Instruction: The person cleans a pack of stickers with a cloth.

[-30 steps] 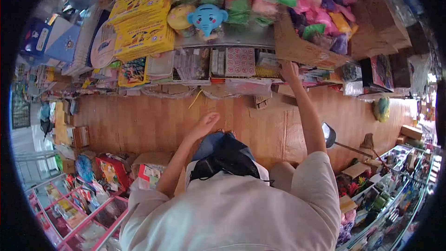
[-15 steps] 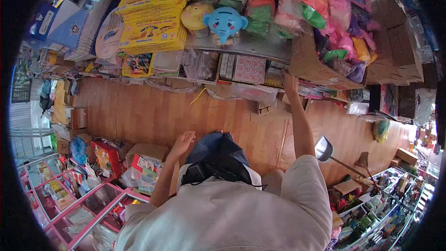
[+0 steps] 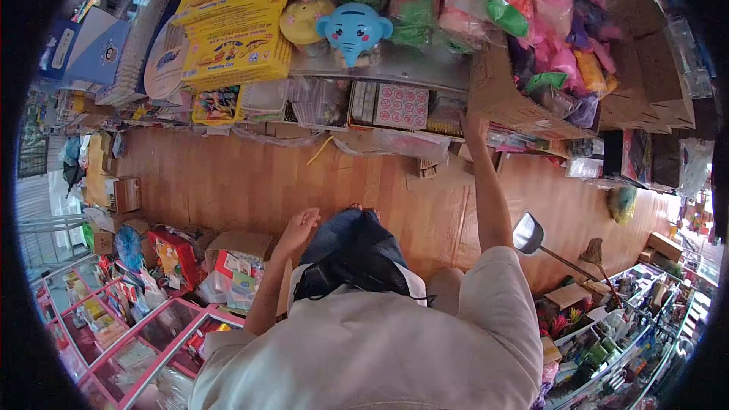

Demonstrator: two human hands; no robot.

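Note:
My right hand (image 3: 475, 128) reaches out to the lower shelf at the front of the display, just below the corner of a cardboard box (image 3: 501, 99). Its fingertips go in among the goods, so their grip is hidden. Left of it on that shelf are a dark tray of small items (image 3: 446, 111) and a box of round red-and-white pieces (image 3: 402, 108). My left hand (image 3: 299, 229) hangs in the air above the floor beside my left knee, fingers loosely extended, with nothing in it.
Yellow modelling clay boxes (image 3: 235, 45), a blue elephant figure (image 3: 354, 30) and bagged colourful packs (image 3: 414, 11) fill the upper shelf. On the right, a long-handled dustpan (image 3: 528, 234) stands over the wooden floor (image 3: 364, 175). Pink-framed glass cases (image 3: 148, 326) stand behind left.
The view has shifted slightly, so the shelves sit further left and higher. Against them, my right hand is a little further right, nearer the cardboard box. My left hand has barely moved.

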